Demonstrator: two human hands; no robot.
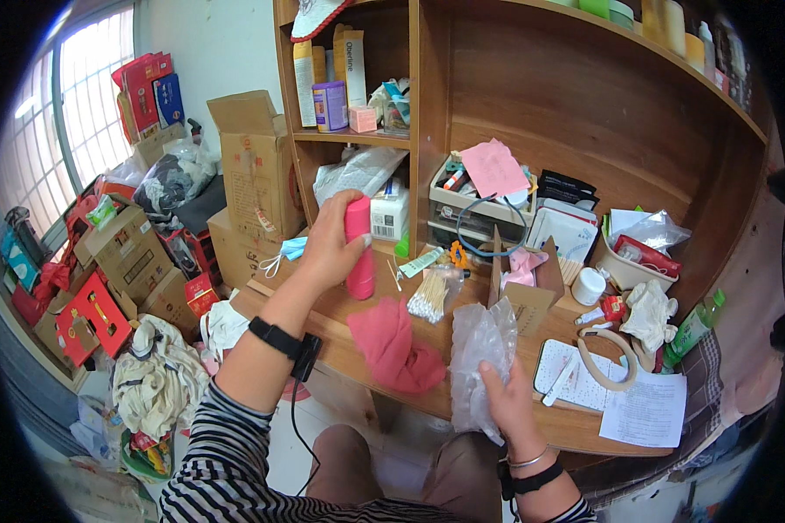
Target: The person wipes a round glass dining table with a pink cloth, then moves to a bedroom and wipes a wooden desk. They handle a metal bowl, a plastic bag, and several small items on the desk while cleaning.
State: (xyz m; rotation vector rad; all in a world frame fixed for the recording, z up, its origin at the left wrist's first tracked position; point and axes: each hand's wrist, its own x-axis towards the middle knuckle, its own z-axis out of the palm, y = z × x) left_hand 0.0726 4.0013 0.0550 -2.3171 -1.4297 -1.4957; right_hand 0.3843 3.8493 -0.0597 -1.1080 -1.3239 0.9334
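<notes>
My left hand (333,243) is closed around a bright pink cylindrical bottle (360,252), which is upright over the left part of the wooden desk (327,333). In my right hand (507,395) is a crumpled clear plastic bubble-wrap bag (474,366), near the desk's front edge. Between the hands a red-pink cloth (399,350) lies bunched on the desk. Behind it are cotton swabs (428,297) in a clear bag, a green-and-white tube (422,261) and an orange flower-shaped thing (458,253).
An open cardboard box (530,297) stands behind the bubble wrap. Right of it are a white jar (589,286), a beige headband (602,372), a printed sheet (644,412) and a green bottle (697,333). A blue face mask (294,248) lies at the left.
</notes>
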